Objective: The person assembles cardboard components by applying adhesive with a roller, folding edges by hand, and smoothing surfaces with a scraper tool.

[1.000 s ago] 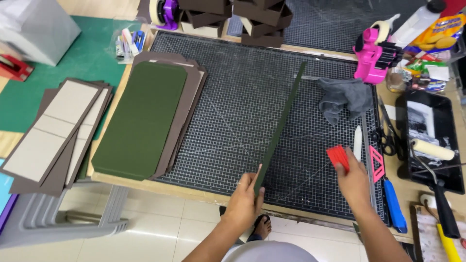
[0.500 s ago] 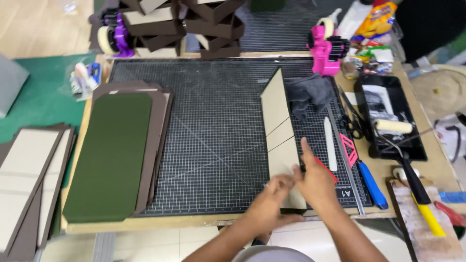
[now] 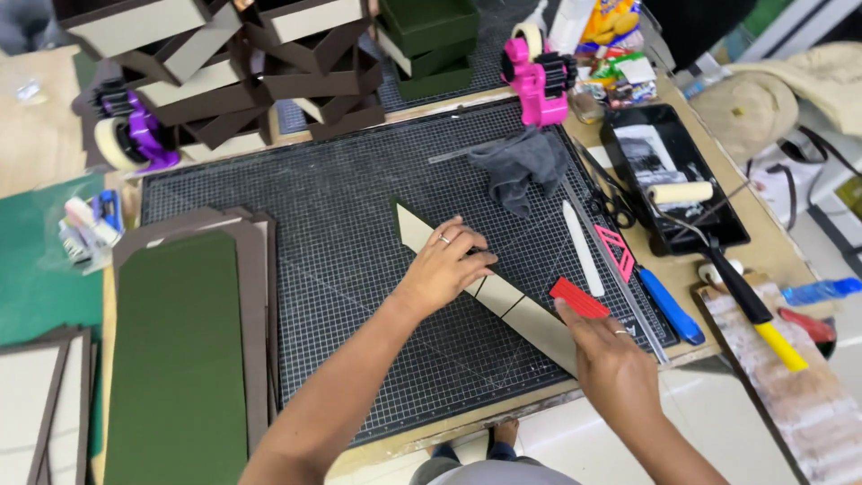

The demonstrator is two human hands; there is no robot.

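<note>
Beige segmented cardboard strip (image 3: 503, 296) lies diagonally on the black gridded cutting mat (image 3: 341, 224). I see my left hand (image 3: 444, 265) pressing it flat, fingers spread, probably to stop it sliding. Just right of the strip, my right hand (image 3: 611, 364) pinches a small red plastic scraper (image 3: 579, 298), its edge near the strip's lower end.

A long, narrow cardboard strip (image 3: 503, 301) lies flat and diagonal on a black gridded cutting mat (image 3: 341, 216), its beige face up, creased into several panels with a thin dark green edge. A small red flat scraper (image 3: 579, 297) rests tilted against its lower end.
</note>
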